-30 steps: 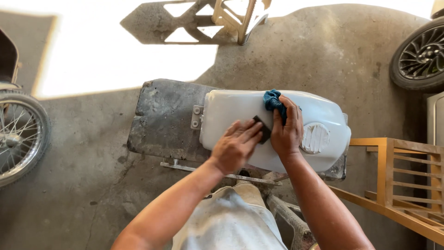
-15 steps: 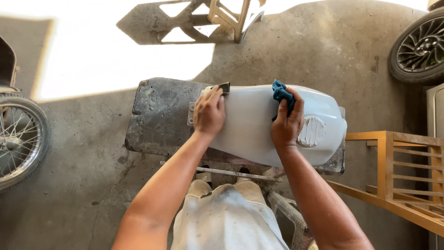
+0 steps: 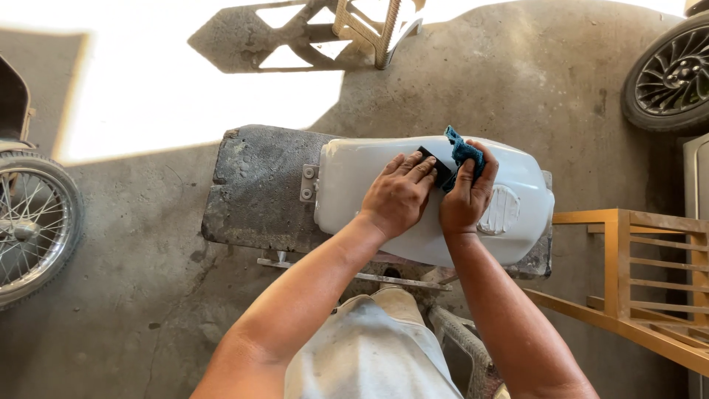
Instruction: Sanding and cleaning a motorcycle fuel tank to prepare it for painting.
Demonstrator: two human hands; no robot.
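A pale grey-white motorcycle fuel tank (image 3: 517, 185) lies on a dark worn mat (image 3: 255, 196) on the concrete floor. My left hand (image 3: 399, 196) presses a small dark sanding piece (image 3: 437, 166) flat against the top of the tank, fingers pointing right. My right hand (image 3: 465, 199) rests on the tank just beside it and grips a blue cloth (image 3: 464, 154) bunched under its fingers. The two hands nearly touch. A ribbed round patch (image 3: 502, 210) shows on the tank to the right of my right hand.
A spoked wheel (image 3: 29, 229) stands at the left edge. A black alloy wheel (image 3: 672, 74) is at the top right. An orange wooden frame (image 3: 642, 281) sits on the right. A wooden stand (image 3: 377, 29) is at the top. My knee is below the tank.
My left hand slid with the sanding piece from the tank's left end back to the middle, next to the right hand. The right hand with the cloth stayed put.
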